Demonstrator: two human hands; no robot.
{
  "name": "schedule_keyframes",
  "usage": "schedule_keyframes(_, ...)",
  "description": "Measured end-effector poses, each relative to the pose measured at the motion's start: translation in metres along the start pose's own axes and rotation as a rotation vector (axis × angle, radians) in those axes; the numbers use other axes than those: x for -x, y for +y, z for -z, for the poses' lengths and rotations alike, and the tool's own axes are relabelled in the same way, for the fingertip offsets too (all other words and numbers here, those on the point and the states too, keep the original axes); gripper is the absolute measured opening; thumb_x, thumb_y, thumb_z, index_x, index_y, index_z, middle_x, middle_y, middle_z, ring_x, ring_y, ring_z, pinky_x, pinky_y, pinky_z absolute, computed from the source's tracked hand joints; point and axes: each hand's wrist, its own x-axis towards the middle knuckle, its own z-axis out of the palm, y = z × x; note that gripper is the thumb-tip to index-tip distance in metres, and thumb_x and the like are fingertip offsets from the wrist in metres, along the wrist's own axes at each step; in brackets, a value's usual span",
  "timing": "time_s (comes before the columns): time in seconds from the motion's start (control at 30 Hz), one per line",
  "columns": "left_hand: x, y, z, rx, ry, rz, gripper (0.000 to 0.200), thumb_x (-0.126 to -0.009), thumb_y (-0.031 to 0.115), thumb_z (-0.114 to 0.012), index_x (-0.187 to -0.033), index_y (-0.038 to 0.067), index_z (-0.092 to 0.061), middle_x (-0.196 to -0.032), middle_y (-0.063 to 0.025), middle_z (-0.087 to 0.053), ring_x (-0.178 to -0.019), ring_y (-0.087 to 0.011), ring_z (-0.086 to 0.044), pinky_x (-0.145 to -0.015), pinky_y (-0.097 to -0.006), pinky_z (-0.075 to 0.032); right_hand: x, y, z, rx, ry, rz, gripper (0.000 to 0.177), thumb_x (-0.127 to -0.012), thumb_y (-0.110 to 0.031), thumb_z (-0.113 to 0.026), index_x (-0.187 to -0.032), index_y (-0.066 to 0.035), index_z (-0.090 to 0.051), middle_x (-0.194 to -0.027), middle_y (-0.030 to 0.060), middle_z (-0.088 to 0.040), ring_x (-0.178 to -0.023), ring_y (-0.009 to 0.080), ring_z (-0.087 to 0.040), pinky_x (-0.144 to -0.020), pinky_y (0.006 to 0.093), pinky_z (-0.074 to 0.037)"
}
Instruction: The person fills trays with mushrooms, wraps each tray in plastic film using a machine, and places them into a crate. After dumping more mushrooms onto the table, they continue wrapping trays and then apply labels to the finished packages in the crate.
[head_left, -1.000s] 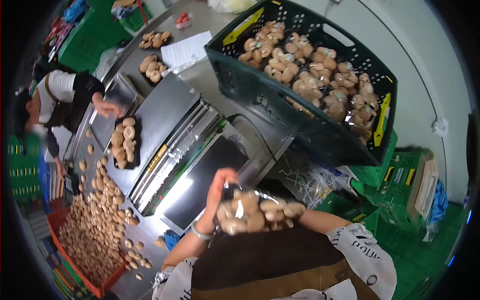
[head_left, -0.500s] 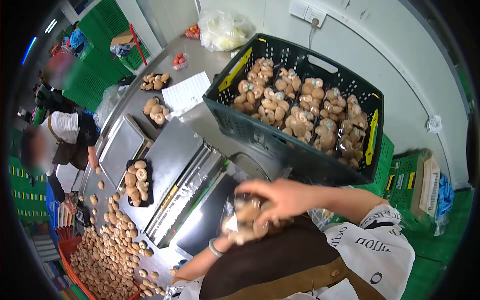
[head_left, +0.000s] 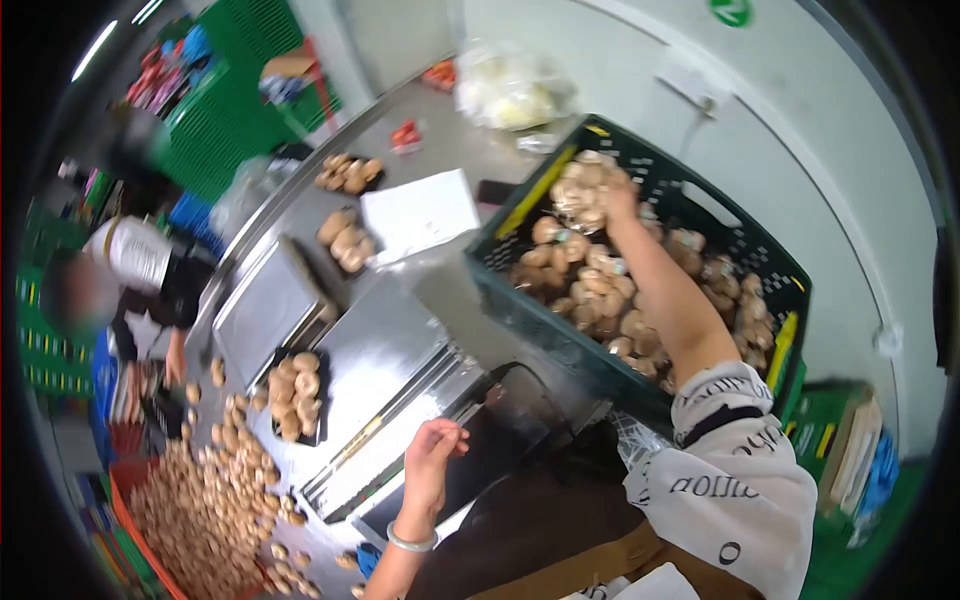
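My right hand [head_left: 620, 198] reaches into the far-left corner of the dark green crate [head_left: 560, 315], its fingers round a film-wrapped pack of shiitake mushrooms [head_left: 580, 190]. The fingertips are partly hidden and blurred. Several similar mushroom packs [head_left: 595, 290] lie in the crate below my forearm. My left hand [head_left: 432, 460] wears a pale bangle and hovers over the dark plate of the wrapping machine [head_left: 400, 420]. Its fingers are loosely bent with nothing in them. A black tray of mushrooms [head_left: 296, 397] rests on the machine's left side.
Loose mushrooms [head_left: 215, 490] spill from an orange-red crate [head_left: 125, 490] at lower left. Beyond the machine are a scale [head_left: 268, 310], a paper sheet [head_left: 420, 215], more mushroom trays [head_left: 347, 240] and a plastic bag [head_left: 510, 90]. A co-worker [head_left: 140, 265] stands at the left.
My right hand has carried the mushroom pack from in front of my apron up into the crate. My left hand has let go of the pack and now stands above the machine. The view has shifted.
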Motion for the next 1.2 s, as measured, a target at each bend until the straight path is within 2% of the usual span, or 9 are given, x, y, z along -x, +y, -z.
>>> schedule_keyframes(0.13,-0.007,0.028,0.04,-0.066,0.074,-0.127,0.005,-0.092,0.007,-0.058,-0.095,0.003,-0.058,-0.09,-0.0044,-0.062,-0.079,-0.0121,-0.057,-0.077,-0.0252,-0.047,-0.016,-0.001,0.014,0.086,-0.232,0.187,0.036,-0.092,-0.03,-0.051,-0.114,-0.002,-0.059,-0.105,0.0179,-0.062,-0.094,0.0259,-0.059,-0.085,0.0406,-0.047)
schedule_keyframes(0.17,-0.013,0.037,0.06,-0.228,0.211,-0.272,0.004,-0.091,0.007,-0.06,-0.091,0.003,-0.06,-0.089,-0.0034,-0.063,-0.081,-0.0112,-0.057,-0.078,-0.0248,-0.046,0.007,-0.043,0.033,0.306,-0.253,0.002,0.049,-0.09,-0.037,-0.055,-0.113,0.005,-0.057,-0.109,0.0253,-0.061,-0.1,0.0328,-0.06,-0.087,0.046,-0.046)
schedule_keyframes(0.27,-0.031,0.073,0.126,-0.678,0.795,-0.718,0.016,-0.091,0.008,-0.06,-0.105,0.0,-0.061,-0.095,-0.007,-0.064,-0.088,-0.0174,-0.059,-0.081,-0.0288,-0.047,-0.021,0.017,0.031,0.492,0.027,0.544,0.079,-0.086,-0.048,-0.059,-0.123,0.019,-0.044,-0.12,0.0369,-0.053,-0.116,0.0471,-0.051,-0.1,0.0448,-0.04)
schedule_keyframes(0.37,-0.054,0.089,0.194,-0.991,1.019,-0.83,0.04,-0.089,0.023,-0.06,-0.123,0.002,-0.056,-0.122,-0.0169,-0.058,-0.113,-0.0345,-0.052,-0.1,-0.043,-0.037,-0.016,-0.024,0.045,0.54,-0.167,0.213,0.08,-0.086,-0.045,-0.06,-0.13,0.019,-0.039,-0.135,0.038,-0.04,-0.129,0.0459,-0.038,-0.107,0.0388,-0.032)
schedule_keyframes(0.53,-0.066,0.074,0.212,-1.119,0.833,-0.66,0.042,-0.083,0.025,-0.066,-0.119,0.007,-0.059,-0.122,-0.0144,-0.059,-0.112,-0.034,-0.054,-0.096,-0.0426,-0.04,0.116,-0.173,0.03,0.202,-0.103,0.724,0.05,-0.089,-0.016,-0.059,-0.131,0.006,-0.044,-0.13,0.0206,-0.049,-0.121,0.0322,-0.047,-0.103,0.0389,-0.035)
schedule_keyframes(0.63,-0.069,0.068,0.209,-1.176,0.71,-0.76,0.041,-0.079,0.026,-0.068,-0.115,0.008,-0.061,-0.115,-0.0133,-0.062,-0.106,-0.0337,-0.056,-0.092,-0.042,-0.044,0.244,-0.236,0.009,0.029,-0.595,0.587,0.046,-0.086,-0.013,-0.06,-0.128,0.0,-0.048,-0.128,0.0156,-0.05,-0.119,0.0282,-0.048,-0.102,0.0373,-0.036)
schedule_keyframes(0.77,-0.064,0.062,0.19,-1.213,0.505,-0.805,0.042,-0.081,0.031,-0.066,-0.117,0.009,-0.06,-0.118,-0.0116,-0.06,-0.108,-0.0332,-0.054,-0.097,-0.0427,-0.04,0.374,-0.219,-0.039,0.182,-1.167,1.292,0.05,-0.077,-0.025,-0.072,-0.12,-0.006,-0.054,-0.125,0.0129,-0.051,-0.12,0.0322,-0.045,-0.102,0.0422,-0.037)
schedule_keyframes(0.97,-0.059,0.07,0.212,-0.603,0.364,-0.749,0.035,-0.093,0.016,-0.051,-0.127,0.008,-0.055,-0.128,-0.0129,-0.057,-0.118,-0.0323,-0.052,-0.102,-0.0392,-0.038,0.472,-0.175,-0.096,0.26,-1.104,1.524,0.042,-0.071,-0.03,-0.075,-0.104,-0.01,-0.058,-0.105,0.0042,-0.057,-0.096,0.0248,-0.051,-0.079,0.0383,-0.04)
schedule_keyframes(1.2,-0.057,0.033,0.232,-0.836,0.386,-0.78,0.032,-0.094,0.017,-0.05,-0.122,0.005,-0.059,-0.129,-0.0143,-0.055,-0.125,-0.0324,-0.044,-0.108,-0.0404,-0.033,0.477,-0.189,-0.102,0.037,-0.95,1.425,0.034,-0.072,-0.025,-0.074,-0.1,-0.01,-0.06,-0.1,0.0029,-0.058,-0.095,0.0244,-0.053,-0.082,0.0394,-0.041)
